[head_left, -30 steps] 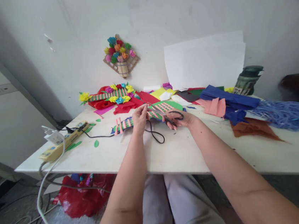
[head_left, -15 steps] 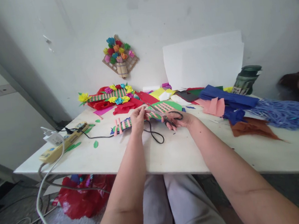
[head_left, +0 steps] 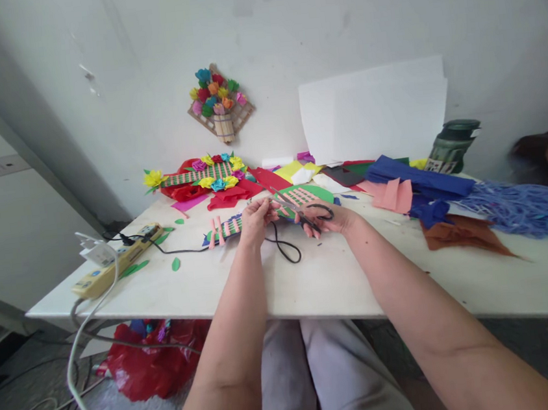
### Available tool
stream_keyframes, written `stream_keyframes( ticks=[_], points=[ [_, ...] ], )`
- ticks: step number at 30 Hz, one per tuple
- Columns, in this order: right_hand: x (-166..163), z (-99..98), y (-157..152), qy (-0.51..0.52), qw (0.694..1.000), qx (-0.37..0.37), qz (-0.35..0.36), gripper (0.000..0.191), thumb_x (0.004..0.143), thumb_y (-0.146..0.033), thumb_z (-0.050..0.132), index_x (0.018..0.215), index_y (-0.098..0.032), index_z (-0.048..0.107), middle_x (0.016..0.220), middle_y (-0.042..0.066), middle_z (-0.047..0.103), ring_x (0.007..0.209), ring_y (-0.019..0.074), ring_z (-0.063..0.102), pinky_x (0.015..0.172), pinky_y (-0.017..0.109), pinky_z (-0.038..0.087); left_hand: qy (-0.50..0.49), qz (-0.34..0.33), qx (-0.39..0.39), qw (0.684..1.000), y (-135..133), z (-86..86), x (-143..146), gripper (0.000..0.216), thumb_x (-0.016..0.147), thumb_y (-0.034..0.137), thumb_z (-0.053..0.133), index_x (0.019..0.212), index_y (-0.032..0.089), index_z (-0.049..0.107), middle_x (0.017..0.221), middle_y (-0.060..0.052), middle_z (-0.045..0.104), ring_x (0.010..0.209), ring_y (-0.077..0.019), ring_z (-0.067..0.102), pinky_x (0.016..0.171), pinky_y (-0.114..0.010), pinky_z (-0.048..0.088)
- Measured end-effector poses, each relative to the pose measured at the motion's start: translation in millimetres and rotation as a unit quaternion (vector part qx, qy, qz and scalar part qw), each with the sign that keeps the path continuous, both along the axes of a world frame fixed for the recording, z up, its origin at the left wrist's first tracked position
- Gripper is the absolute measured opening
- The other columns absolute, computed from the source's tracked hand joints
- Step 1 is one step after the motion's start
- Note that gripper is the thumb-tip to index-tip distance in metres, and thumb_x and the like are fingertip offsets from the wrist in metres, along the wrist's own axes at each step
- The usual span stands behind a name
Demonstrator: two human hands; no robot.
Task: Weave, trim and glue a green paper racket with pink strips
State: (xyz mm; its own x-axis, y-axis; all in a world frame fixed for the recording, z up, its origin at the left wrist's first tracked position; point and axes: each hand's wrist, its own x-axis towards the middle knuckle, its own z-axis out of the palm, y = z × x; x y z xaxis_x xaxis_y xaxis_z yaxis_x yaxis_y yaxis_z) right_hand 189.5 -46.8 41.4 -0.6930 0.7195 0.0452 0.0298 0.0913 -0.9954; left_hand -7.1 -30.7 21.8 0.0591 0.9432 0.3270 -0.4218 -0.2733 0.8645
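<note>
My right hand (head_left: 327,217) grips a pair of black-handled scissors (head_left: 322,211), its blades pointing up and left toward my left hand. Fingers pinched together, my left hand (head_left: 257,218) is closed on something too small to name, close to the blade tips. Beneath both hands lies a green fan-shaped craft piece (head_left: 322,193) with pink woven strips; its narrow left end carries pink strips with flared ends. My left hand covers the middle of this piece. A black cord loops just below it.
Behind on the left rests a finished-looking piece with paper flowers (head_left: 216,172). A power strip (head_left: 118,260) with cables stands at the table's left. Coloured paper sheets, blue paper (head_left: 413,177), brown paper (head_left: 468,237), blue yarn (head_left: 529,207) and a green bottle (head_left: 452,146) lie right.
My left hand's fingers have shifted slightly at the scissor tips. The scissors and my right hand stay in nearly the same place.
</note>
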Motion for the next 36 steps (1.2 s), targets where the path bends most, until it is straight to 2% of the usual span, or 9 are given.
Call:
stream_keyframes(
  ticks=[17, 22, 24, 28, 33, 36],
  points=[
    [-4, 3.2, -2, -0.045, 0.999, 0.015, -0.019, 0.037, 0.071, -0.045, 0.058, 0.084, -0.011, 0.053, 0.055, 0.004, 0.063, 0.037, 0.0102, 0.054, 0.026, 0.015, 0.024, 0.008, 0.005, -0.008, 1.000, -1, 1.0, 0, 0.031, 0.061, 0.037, 0.071, 0.075, 0.011, 0.062, 0.066, -0.004, 0.063, 0.047, -0.0061, 0.051, 0.046, -0.020, 0.044],
    [-7, 3.4, -2, -0.086, 0.995, 0.037, -0.030, 0.037, 0.071, -0.046, 0.060, 0.083, -0.012, 0.052, 0.054, 0.004, 0.063, 0.035, 0.0100, 0.053, 0.024, 0.015, 0.022, -0.001, 0.012, -0.003, 1.000, -1, 1.7, 0, 0.029, 0.060, 0.035, 0.071, 0.071, 0.011, 0.061, 0.062, -0.003, 0.062, 0.044, -0.0058, 0.048, 0.043, -0.020, 0.041],
    [-9, 2.9, -2, -0.099, 0.993, 0.049, -0.031, 0.037, 0.069, -0.046, 0.062, 0.082, -0.012, 0.052, 0.053, 0.003, 0.062, 0.037, 0.0100, 0.054, 0.026, 0.014, 0.028, -0.008, 0.018, -0.003, 1.000, 0, 1.6, 0, 0.027, 0.060, 0.034, 0.071, 0.070, 0.011, 0.060, 0.059, -0.003, 0.061, 0.042, -0.0056, 0.047, 0.040, -0.019, 0.039],
    [-13, 2.3, -3, -0.109, 0.991, 0.074, -0.030, 0.037, 0.065, -0.044, 0.067, 0.080, -0.014, 0.054, 0.050, 0.000, 0.060, 0.039, 0.0100, 0.054, 0.037, 0.020, 0.046, -0.017, 0.025, -0.005, 1.000, 0, 1.4, 0, 0.025, 0.059, 0.033, 0.070, 0.066, 0.012, 0.057, 0.053, 0.000, 0.056, 0.040, -0.0045, 0.042, 0.037, -0.018, 0.035],
    [-19, 6.0, -8, -0.130, 0.987, 0.077, -0.046, 0.036, 0.063, -0.044, 0.068, 0.077, -0.014, 0.054, 0.048, -0.001, 0.059, 0.037, 0.0095, 0.052, 0.037, 0.021, 0.047, -0.002, 0.061, -0.004, 0.998, 0, 1.2, 3, 0.023, 0.060, 0.031, 0.068, 0.066, 0.013, 0.055, 0.050, 0.002, 0.053, 0.037, -0.0044, 0.039, 0.035, -0.018, 0.035],
    [-21, 8.8, -10, -0.132, 0.987, 0.073, -0.054, 0.035, 0.063, -0.043, 0.069, 0.074, -0.014, 0.053, 0.047, -0.001, 0.058, 0.036, 0.0090, 0.051, 0.036, 0.020, 0.045, 0.036, 0.110, 0.015, 0.993, 2, 0.1, 5, 0.020, 0.065, 0.031, 0.064, 0.068, 0.014, 0.054, 0.050, 0.003, 0.053, 0.037, -0.0054, 0.039, 0.035, -0.019, 0.035]
  ],
)
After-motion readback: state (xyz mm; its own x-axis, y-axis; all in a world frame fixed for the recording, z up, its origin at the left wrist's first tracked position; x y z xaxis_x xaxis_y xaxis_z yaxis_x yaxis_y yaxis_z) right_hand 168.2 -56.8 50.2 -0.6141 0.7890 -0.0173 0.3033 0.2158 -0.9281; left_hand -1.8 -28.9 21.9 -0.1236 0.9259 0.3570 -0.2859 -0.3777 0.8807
